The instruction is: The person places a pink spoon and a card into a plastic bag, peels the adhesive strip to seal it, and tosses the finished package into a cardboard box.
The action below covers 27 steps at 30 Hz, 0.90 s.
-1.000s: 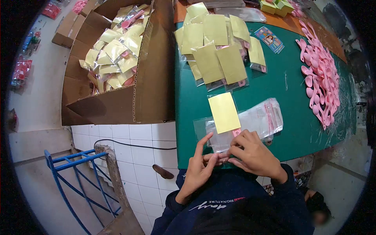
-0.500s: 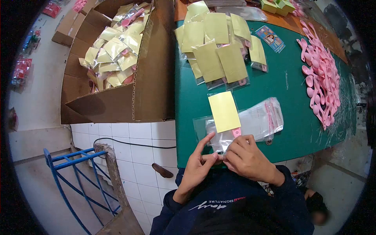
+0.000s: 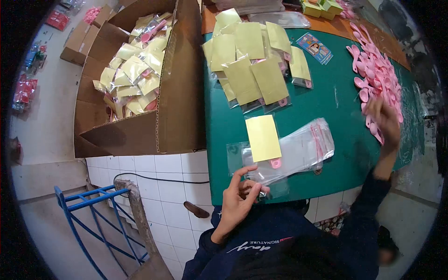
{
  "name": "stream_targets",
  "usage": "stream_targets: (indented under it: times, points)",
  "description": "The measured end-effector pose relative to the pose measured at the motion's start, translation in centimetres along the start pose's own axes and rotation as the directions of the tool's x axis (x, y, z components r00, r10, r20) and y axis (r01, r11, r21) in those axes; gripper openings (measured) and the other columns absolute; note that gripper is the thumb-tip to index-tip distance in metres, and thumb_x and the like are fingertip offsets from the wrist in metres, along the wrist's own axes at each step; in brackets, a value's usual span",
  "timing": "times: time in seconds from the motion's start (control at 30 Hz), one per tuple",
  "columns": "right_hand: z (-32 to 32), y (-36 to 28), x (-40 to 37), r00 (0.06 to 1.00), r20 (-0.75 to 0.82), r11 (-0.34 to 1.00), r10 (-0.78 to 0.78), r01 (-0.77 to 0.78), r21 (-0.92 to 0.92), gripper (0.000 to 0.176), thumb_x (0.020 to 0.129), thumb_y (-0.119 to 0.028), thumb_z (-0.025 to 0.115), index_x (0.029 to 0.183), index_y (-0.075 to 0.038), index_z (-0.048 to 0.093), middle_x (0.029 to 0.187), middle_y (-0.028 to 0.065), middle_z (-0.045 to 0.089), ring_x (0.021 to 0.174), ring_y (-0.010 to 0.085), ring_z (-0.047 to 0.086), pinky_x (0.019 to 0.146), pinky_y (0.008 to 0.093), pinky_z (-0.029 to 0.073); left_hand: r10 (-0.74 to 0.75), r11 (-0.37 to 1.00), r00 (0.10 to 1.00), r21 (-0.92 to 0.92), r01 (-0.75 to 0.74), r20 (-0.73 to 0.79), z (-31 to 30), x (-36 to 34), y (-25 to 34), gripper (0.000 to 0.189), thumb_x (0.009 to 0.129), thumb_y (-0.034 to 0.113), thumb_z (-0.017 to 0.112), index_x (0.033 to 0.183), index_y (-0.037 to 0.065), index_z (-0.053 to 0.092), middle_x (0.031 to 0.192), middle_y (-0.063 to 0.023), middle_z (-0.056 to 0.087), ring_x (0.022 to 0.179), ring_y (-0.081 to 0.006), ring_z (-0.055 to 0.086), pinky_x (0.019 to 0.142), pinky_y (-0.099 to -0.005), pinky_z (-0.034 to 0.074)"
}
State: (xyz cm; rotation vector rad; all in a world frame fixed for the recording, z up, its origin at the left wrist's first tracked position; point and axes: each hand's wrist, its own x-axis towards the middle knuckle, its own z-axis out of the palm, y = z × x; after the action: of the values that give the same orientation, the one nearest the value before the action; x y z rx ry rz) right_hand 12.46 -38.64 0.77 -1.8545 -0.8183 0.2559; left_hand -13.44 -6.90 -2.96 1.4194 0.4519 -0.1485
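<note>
My left hand (image 3: pixel 239 198) is at the table's near edge, thumb and fingers pinched on the edge of a clear plastic bag (image 3: pixel 275 187). Its index finger reaches toward a stack of clear bags (image 3: pixel 298 147) with pink-striped ends. On that stack lies a packet with a yellow card (image 3: pixel 264 139); a pink handle end (image 3: pixel 276 163) shows below the card. Over at the right, my right hand (image 3: pixel 385 121) is at the near part of a heap of pink spoons (image 3: pixel 382 84). Motion smears its fingers, and whether it grips a spoon is hidden.
Packets with yellow cards (image 3: pixel 242 84) are piled on the green table (image 3: pixel 322 100), beside a printed card (image 3: pixel 315 48). A large cardboard box (image 3: pixel 182 93) left of the table holds more packets. A blue metal rack (image 3: pixel 86 198) stands at lower left; a person (image 3: pixel 387 245) is at lower right.
My right hand has left the bag by my left hand and moved right and up to the spoons. My left hand stays near the bags. The view has shifted slightly.
</note>
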Motion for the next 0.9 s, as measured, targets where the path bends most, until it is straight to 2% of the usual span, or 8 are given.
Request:
stream_targets:
  times: [0.07,0.17,0.23,0.27,0.33,0.6,0.77,0.9]
  points:
    - [-6.7,3.1,0.4,0.910,-0.408,0.602,0.080,-0.370,-0.708,0.017,0.090,-0.014,0.047,0.099,0.000,0.052,0.089,0.0108,0.057,0.077,0.0218,0.054,0.075,0.0297,0.042,-0.033,0.999,0.999,0.010,0.033,0.022,0.1,-0.2,0.3,0.030,0.089,0.006,0.053,0.119,0.003,0.046,0.084,-0.0080,0.067,0.071,-0.0081,0.061,0.059,-0.0185,0.045]
    - [-2.2,0.1,-0.4,0.879,-0.477,0.657,-0.014,-0.352,-0.666,0.028,0.081,-0.011,0.055,0.106,-0.001,0.049,0.092,0.0130,0.054,0.089,0.0238,0.052,0.082,0.0350,0.040,-0.026,0.999,0.998,-0.020,0.027,0.052,-0.1,-0.3,0.4,0.022,0.090,0.006,0.052,0.112,0.002,0.052,0.088,-0.0088,0.067,0.075,-0.0104,0.063,0.061,-0.0190,0.047]
    - [6.6,-6.9,0.0,0.914,-0.374,0.766,0.159,-0.353,-0.537,0.043,0.070,-0.012,0.068,0.106,-0.003,0.048,0.099,0.0136,0.051,0.098,0.0267,0.050,0.086,0.0399,0.039,-0.036,0.996,0.997,-0.076,0.040,0.062,0.1,-0.5,0.4,0.020,0.090,0.006,0.051,0.109,0.000,0.053,0.090,-0.0102,0.066,0.078,-0.0118,0.063,0.064,-0.0201,0.047]
    - [9.4,-5.5,-1.2,0.992,-0.006,0.750,-0.127,0.092,-0.655,0.050,0.065,-0.016,0.075,0.105,-0.004,0.048,0.105,0.0140,0.047,0.096,0.0298,0.049,0.087,0.0384,0.039,-0.046,0.993,0.996,-0.107,0.054,0.070,0.2,-0.5,0.6,0.020,0.090,0.005,0.051,0.109,-0.001,0.052,0.090,-0.0113,0.065,0.079,-0.0123,0.063,0.065,-0.0210,0.047]
    - [16.4,-7.5,-2.3,0.983,0.182,0.904,-0.013,0.089,-0.418,0.055,0.064,-0.011,0.077,0.109,-0.010,0.046,0.109,0.0161,0.042,0.091,0.0281,0.051,0.078,0.0370,0.045,-0.047,0.983,0.994,-0.171,0.065,0.103,0.1,-0.5,0.8,0.019,0.090,0.004,0.050,0.108,-0.001,0.052,0.092,-0.0126,0.065,0.082,-0.0133,0.062,0.068,-0.0222,0.049]
    - [19.2,-7.4,-2.5,0.983,0.174,0.986,-0.049,0.075,-0.146,0.022,0.070,-0.002,0.069,0.089,-0.004,0.059,0.103,0.0126,0.046,0.085,0.0228,0.055,0.071,0.0338,0.049,0.051,0.956,0.989,-0.293,-0.008,0.142,-2.6,-0.4,0.5,0.022,0.091,0.000,0.046,0.112,0.000,0.050,0.095,-0.0158,0.064,0.085,-0.0169,0.063,0.071,-0.0267,0.052]
    - [18.7,-7.5,-3.2,0.986,0.163,0.999,0.038,-0.038,-0.002,0.021,0.072,-0.002,0.069,0.090,-0.004,0.059,0.104,0.0113,0.046,0.087,0.0218,0.056,0.073,0.0325,0.049,0.177,0.910,0.973,0.351,-0.219,0.146,-1.4,0.7,1.4,0.017,0.079,-0.002,0.062,0.095,0.000,0.058,0.088,-0.0084,0.063,0.077,-0.0153,0.063,0.070,-0.0251,0.052]
    - [18.6,-7.9,-3.5,0.989,0.105,0.994,0.099,-0.102,0.024,0.016,0.074,-0.003,0.068,0.087,-0.003,0.058,0.104,0.0102,0.047,0.090,0.0174,0.055,0.071,0.0290,0.049,0.300,0.871,0.948,0.376,-0.316,0.103,-0.9,0.9,1.2,0.013,0.078,-0.001,0.063,0.091,0.000,0.060,0.086,-0.0092,0.062,0.076,-0.0154,0.062,0.064,-0.0256,0.053]
